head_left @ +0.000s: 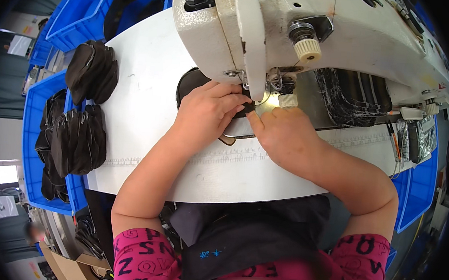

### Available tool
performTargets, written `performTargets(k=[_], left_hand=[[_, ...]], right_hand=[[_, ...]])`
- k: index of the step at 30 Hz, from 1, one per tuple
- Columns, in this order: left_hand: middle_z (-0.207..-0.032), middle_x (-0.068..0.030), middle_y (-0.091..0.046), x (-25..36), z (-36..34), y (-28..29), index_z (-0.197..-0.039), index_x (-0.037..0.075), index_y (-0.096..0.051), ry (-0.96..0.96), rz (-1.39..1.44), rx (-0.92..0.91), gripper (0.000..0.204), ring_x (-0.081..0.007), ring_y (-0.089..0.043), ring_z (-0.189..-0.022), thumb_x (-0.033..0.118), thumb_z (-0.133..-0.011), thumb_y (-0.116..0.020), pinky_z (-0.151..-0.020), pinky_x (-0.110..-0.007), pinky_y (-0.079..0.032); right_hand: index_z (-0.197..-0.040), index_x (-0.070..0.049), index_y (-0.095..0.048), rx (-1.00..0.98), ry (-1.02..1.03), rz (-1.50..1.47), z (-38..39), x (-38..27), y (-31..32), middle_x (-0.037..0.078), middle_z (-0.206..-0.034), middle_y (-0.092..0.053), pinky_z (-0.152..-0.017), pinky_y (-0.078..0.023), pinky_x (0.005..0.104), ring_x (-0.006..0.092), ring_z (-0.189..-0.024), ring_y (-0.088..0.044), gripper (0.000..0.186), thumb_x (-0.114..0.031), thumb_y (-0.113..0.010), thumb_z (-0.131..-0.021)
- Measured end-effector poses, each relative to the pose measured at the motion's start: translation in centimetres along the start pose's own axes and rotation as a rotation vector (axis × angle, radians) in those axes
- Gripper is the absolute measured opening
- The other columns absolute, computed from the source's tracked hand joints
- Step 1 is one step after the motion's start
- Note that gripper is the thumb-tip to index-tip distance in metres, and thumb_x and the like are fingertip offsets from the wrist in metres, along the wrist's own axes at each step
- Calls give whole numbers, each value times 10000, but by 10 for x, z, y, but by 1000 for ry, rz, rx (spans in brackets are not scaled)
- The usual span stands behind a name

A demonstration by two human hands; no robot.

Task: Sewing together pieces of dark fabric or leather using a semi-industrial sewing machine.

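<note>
A white industrial sewing machine overhangs a lit needle area. Beneath its head lies a dark, rounded fabric piece with a pale edge showing below. My left hand presses on this piece with curled fingers, pinching it just left of the presser foot. My right hand is curled beside the foot, its forefinger and thumb on the same piece; the fingertips are partly hidden. Both forearms rest over the white table's front part, near a printed ruler.
Stacked black pouches sit at the table's left, with more in a blue bin. Dark trimmed pieces lie right of the needle, near small tools and packets. Blue bins stand behind, another at right.
</note>
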State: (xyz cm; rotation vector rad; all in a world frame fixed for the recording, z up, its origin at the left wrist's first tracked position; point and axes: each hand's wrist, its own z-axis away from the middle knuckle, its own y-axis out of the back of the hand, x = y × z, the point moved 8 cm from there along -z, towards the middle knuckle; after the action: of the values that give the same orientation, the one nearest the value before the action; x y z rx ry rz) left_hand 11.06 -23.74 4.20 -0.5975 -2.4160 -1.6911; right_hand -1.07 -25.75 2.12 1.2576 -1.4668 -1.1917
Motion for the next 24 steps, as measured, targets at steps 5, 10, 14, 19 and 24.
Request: performTargets(k=[5,10,14,19,24], left_hand=[[-1062,-33,-742,-1,-2,0,-1031,80,-795,-3,-75,16,165,-257,-698,-993,86,-870,-758,-837,-380,-580],[-1064,-38,-755,-12,-1,-4,-1065,111,-803,56,-33,24,173,-258,-698,-1002,124,-900,-750,-860,-368,-579],[-1062,-44,-758,-17,-4,-1,-1083,130,-805,45,57,27,183,-267,-700,-993,143,-907,-754,-863,-371,-579],[-1020,-55,-765,-28,-5,-5,-1073,138,-808,120,129,-38,181,-275,-708,-950,159,-897,-768,-840,-378,-582],[-1009,-53,-769,-24,-6,-4,-1029,130,-805,74,44,-7,155,-266,-713,-946,151,-877,-783,-830,-374,-585]], right_hand=[[-1134,-2,-686,-3,-52,26,-4,4,-2,35,-738,-664,-605,-510,358,206,-704,-687,352,-122,-703,-804],[-1151,-2,-683,31,-73,30,-5,5,-2,39,-734,-669,-602,-513,363,211,-703,-691,366,-120,-701,-805],[-1284,-59,-716,19,-77,3,-6,8,0,28,-732,-634,-522,-502,340,193,-641,-668,480,-112,-693,-808],[-1319,-68,-692,-8,-98,-21,-8,8,1,43,-741,-649,-521,-512,352,205,-659,-681,497,-111,-680,-823],[-1339,-68,-678,-160,-100,-57,-12,9,-7,64,-765,-677,-524,-530,368,221,-682,-700,495,-112,-662,-846]])
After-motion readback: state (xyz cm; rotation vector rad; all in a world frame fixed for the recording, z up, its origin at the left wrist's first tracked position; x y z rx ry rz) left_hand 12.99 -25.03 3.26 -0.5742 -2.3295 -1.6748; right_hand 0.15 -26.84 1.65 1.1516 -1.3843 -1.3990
